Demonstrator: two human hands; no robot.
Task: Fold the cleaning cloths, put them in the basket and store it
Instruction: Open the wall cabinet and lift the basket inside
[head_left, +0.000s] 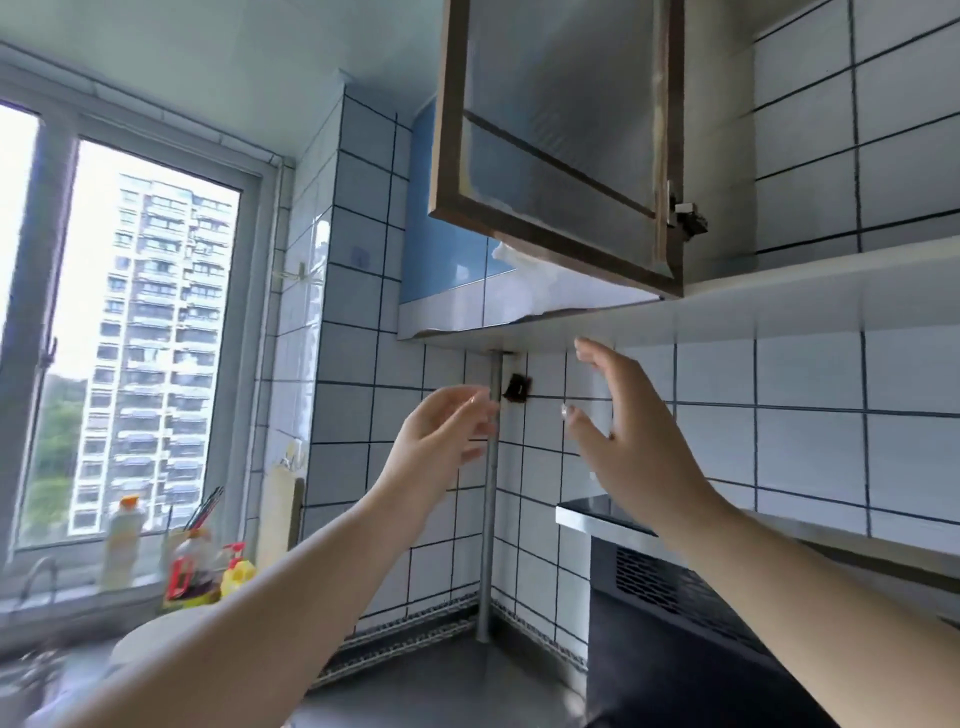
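Both my hands are raised in front of the tiled wall, below the wall cabinet. My left hand (441, 431) is open with relaxed fingers and holds nothing. My right hand (628, 426) is open too, fingers spread, just under the cabinet's bottom shelf (753, 306). The cabinet door (556, 140) with its brown frame stands swung open above my hands. No basket and no cleaning cloths are in view; the inside of the cabinet is hidden behind the door.
A window (150, 343) fills the left side, with bottles (122, 540) and a utensil holder (197, 561) on its sill. A metal pole (488, 499) runs down the corner. A dark appliance (660, 587) sits at lower right. A tap (39, 571) stands at far left.
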